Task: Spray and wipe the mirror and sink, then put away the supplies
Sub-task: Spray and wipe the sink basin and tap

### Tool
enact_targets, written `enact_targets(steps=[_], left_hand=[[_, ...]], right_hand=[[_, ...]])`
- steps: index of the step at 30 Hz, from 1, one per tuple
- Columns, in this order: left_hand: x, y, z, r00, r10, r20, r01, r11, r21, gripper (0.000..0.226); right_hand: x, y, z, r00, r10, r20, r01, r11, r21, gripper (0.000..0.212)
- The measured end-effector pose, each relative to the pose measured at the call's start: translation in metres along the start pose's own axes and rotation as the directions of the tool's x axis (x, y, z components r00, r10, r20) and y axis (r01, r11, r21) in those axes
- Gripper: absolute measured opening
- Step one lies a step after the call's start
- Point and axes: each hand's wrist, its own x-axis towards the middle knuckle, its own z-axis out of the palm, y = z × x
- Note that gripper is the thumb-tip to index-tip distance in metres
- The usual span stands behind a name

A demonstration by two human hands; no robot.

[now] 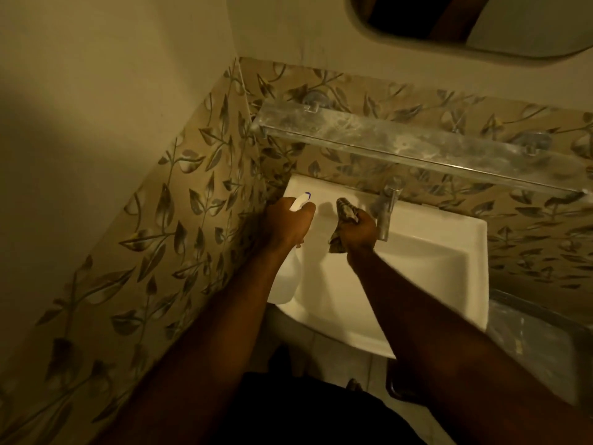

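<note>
A white square sink fills the middle of the view, with a metal tap at its back edge. My left hand grips a white spray bottle by its neck over the sink's left rim, the nozzle pointing toward the back wall. My right hand clutches a bunched brownish cloth just left of the tap, above the basin. The lower edge of the mirror shows at the top right.
A glass shelf runs along the leaf-patterned tiled wall above the tap. A tiled side wall stands close on the left. A clear container sits at the sink's right, low down.
</note>
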Motion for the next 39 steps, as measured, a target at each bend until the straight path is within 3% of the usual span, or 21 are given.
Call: enact_targets(steps=[4, 6, 9, 12, 15, 18, 20, 24, 26, 29, 33, 37, 39], left_hand=[[0.025, 0.002, 0.004, 1.000, 0.007, 0.027, -0.008, 1.000, 0.028, 0.021], [0.038, 0.001, 0.008, 1.000, 0.005, 0.024, -0.006, 1.000, 0.018, 0.020], [0.051, 0.002, 0.015, 1.000, -0.004, 0.020, 0.003, 1.000, 0.025, 0.021], [0.063, 0.001, 0.017, 0.999, -0.028, 0.020, 0.028, 0.999, 0.018, 0.016], [0.074, 0.000, 0.013, 0.998, -0.056, 0.020, 0.056, 0.998, 0.007, 0.019], [0.084, -0.001, 0.009, 0.997, -0.075, 0.016, 0.075, 0.997, 0.003, 0.018], [0.090, -0.002, 0.005, 0.997, -0.079, -0.002, 0.079, 0.997, -0.005, 0.016], [0.102, -0.005, -0.003, 0.995, -0.097, -0.022, 0.097, 0.995, -0.013, 0.022], [0.105, -0.006, -0.007, 0.995, -0.096, -0.028, 0.095, 0.995, -0.043, 0.013], [0.109, -0.009, -0.016, 0.998, -0.057, -0.041, 0.056, 0.998, -0.019, 0.014], [0.109, -0.013, -0.027, 0.996, -0.039, -0.074, 0.041, 0.999, 0.023, 0.024], [0.107, -0.018, -0.036, 0.996, -0.051, -0.073, 0.056, 0.996, 0.067, 0.025], [0.107, -0.022, -0.039, 0.996, -0.046, -0.078, 0.053, 0.994, 0.093, 0.029]], right_hand=[[0.038, -0.014, 0.009, 0.996, -0.080, 0.049, 0.087, 0.983, -0.162, 0.014], [0.056, -0.017, 0.015, 0.988, -0.152, -0.025, 0.139, 0.949, -0.283, 0.019], [0.082, -0.014, 0.020, 0.935, -0.332, -0.126, 0.191, 0.768, -0.611, 0.044], [0.099, -0.010, 0.019, 0.956, -0.289, -0.050, 0.179, 0.711, -0.680, 0.039], [0.110, 0.000, 0.028, 0.961, -0.267, -0.071, 0.131, 0.668, -0.733, 0.036], [0.120, 0.004, 0.035, 0.953, -0.300, -0.031, 0.125, 0.486, -0.865, 0.034], [0.128, 0.006, 0.038, 0.946, -0.321, -0.032, 0.117, 0.433, -0.894, 0.031], [0.128, 0.010, 0.057, 0.920, -0.379, -0.100, 0.102, 0.477, -0.873, 0.030], [0.125, 0.008, 0.070, 0.922, -0.375, -0.096, 0.130, 0.535, -0.835, 0.033], [0.119, 0.004, 0.095, 0.934, -0.357, -0.023, 0.194, 0.561, -0.805, 0.035], [0.108, -0.002, 0.141, 0.938, -0.286, 0.196, 0.322, 0.507, -0.800, 0.036], [0.110, -0.010, 0.153, 0.930, -0.275, 0.243, 0.350, 0.464, -0.814, 0.036], [0.107, -0.008, 0.151, 0.932, -0.278, 0.232, 0.346, 0.494, -0.798, 0.038]])
